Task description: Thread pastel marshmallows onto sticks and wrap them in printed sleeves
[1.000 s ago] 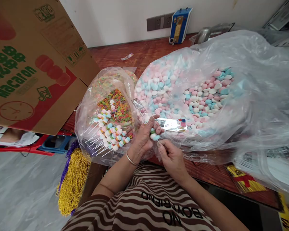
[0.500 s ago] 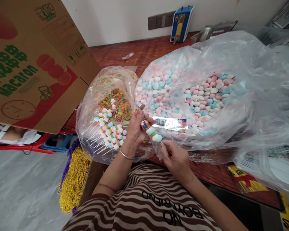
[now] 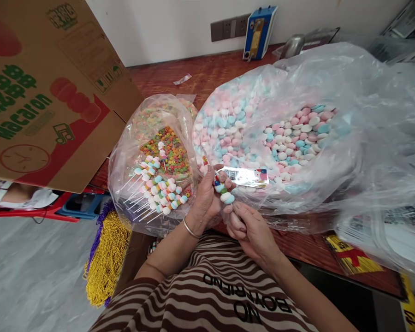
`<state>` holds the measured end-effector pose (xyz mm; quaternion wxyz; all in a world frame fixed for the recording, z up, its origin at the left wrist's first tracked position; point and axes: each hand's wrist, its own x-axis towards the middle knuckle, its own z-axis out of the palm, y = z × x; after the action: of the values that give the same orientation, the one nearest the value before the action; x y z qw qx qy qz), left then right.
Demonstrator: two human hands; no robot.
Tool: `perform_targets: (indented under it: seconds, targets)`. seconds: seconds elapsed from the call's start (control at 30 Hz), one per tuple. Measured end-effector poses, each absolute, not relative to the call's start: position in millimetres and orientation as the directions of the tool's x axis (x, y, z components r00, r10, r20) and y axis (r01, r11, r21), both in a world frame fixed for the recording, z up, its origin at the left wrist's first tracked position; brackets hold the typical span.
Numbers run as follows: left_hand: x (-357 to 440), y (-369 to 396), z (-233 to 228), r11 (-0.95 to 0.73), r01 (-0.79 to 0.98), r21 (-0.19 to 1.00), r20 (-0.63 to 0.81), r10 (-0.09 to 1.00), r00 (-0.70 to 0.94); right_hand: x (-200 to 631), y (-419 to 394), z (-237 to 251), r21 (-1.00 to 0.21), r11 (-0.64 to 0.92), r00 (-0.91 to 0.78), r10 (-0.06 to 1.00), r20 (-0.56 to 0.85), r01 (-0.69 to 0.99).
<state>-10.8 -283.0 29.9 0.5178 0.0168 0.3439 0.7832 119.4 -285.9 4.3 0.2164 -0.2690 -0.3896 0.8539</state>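
My left hand (image 3: 206, 196) is closed around the upper part of a marshmallow skewer (image 3: 227, 198), strung with white, blue and green pieces and a colourful printed part at its top. Small red and yellow bits show beyond the thumb. Just below the lowest marshmallow, my right hand (image 3: 251, 227) pinches the skewer's lower end; the stick itself is mostly hidden by the fingers. Finished-looking marshmallow skewers (image 3: 162, 196) with white sticks lie in a pile to the left, on a clear bag of ring-shaped cereal (image 3: 168, 143).
A large clear bag of pink, white and blue marshmallows (image 3: 297, 138) fills the table's right side. A shiny printed packet (image 3: 245, 176) lies on it. Left stands a big cardboard box (image 3: 55, 92); yellow bead strings (image 3: 107, 258) hang below. A blue device (image 3: 259, 33) stands by the wall.
Both hands have shifted slightly right and down with the skewer. My left fingers now cover more of its upper part, and my right fingers have curled in more tightly at the lower end.
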Motion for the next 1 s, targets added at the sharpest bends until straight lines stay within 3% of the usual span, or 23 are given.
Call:
perform_targets:
  seconds: [0.07,0.1,0.17,0.2,0.27,0.33,0.4,0.47,0.53,0.6,0.67,0.73,0.8,0.87,1.0]
  targets:
    - [-11,-283,31,-0.203,-0.831,0.518,-0.369,0.823,-0.432,121,-283,3,-0.829,-0.538,-0.747,0.612,-0.260,-0.152]
    - [-10,-282,32,-0.198,-0.831,0.519,-0.389,0.811,-0.436,122,-282,1,-0.904,-0.409,-0.710,0.673,-0.206,-0.125]
    - [-10,-282,34,-0.189,-0.809,0.557,-0.418,0.778,-0.470,127,-277,-4,-1.000,0.028,-0.605,0.796,0.016,0.010]
    - [-10,-282,34,-0.180,-0.793,0.581,-0.426,0.763,-0.486,129,-275,-7,-0.955,0.275,-0.567,0.807,0.163,0.116]
    - [-10,-283,36,-0.147,-0.771,0.620,-0.434,0.755,-0.492,133,-270,-14,-0.707,0.635,-0.557,0.725,0.405,0.311]
    - [-12,-285,36,-0.105,-0.756,0.646,-0.441,0.757,-0.482,136,-267,-19,-0.470,0.781,-0.581,0.622,0.524,0.412]
    - [-13,-286,37,-0.079,-0.740,0.668,-0.445,0.755,-0.482,136,-266,-21,-0.374,0.812,-0.589,0.583,0.560,0.449]
    - [-14,-287,37,-0.069,-0.732,0.678,-0.436,0.763,-0.476,136,-267,-20,-0.433,0.790,-0.582,0.613,0.534,0.434]
    - [-13,-287,36,-0.079,-0.738,0.670,-0.414,0.786,-0.460,135,-269,-16,-0.636,0.687,-0.569,0.696,0.438,0.351]
    - [-12,-287,37,-0.101,-0.751,0.653,-0.380,0.814,-0.439,135,-270,-11,-0.895,0.400,-0.585,0.781,0.221,0.195]
    - [-9,-286,37,-0.132,-0.760,0.636,-0.340,0.836,-0.430,134,-272,-6,-0.997,-0.073,-0.662,0.747,-0.068,0.020]
    - [-3,-287,36,-0.156,-0.764,0.625,-0.316,0.845,-0.432,132,-273,-1,-0.869,-0.486,-0.757,0.602,-0.254,-0.095]
    - [4,-289,34,-0.147,-0.777,0.612,-0.305,0.862,-0.404,129,-274,2,-0.705,-0.690,-0.812,0.500,-0.303,-0.162]
    - [8,-292,29,-0.090,-0.800,0.593,-0.305,0.894,-0.327,126,-274,4,-0.628,-0.750,-0.818,0.486,-0.307,-0.209]
    - [-1,-293,27,-0.044,-0.777,0.628,-0.289,0.914,-0.285,125,-273,3,-0.617,-0.746,-0.782,0.532,-0.325,-0.251]
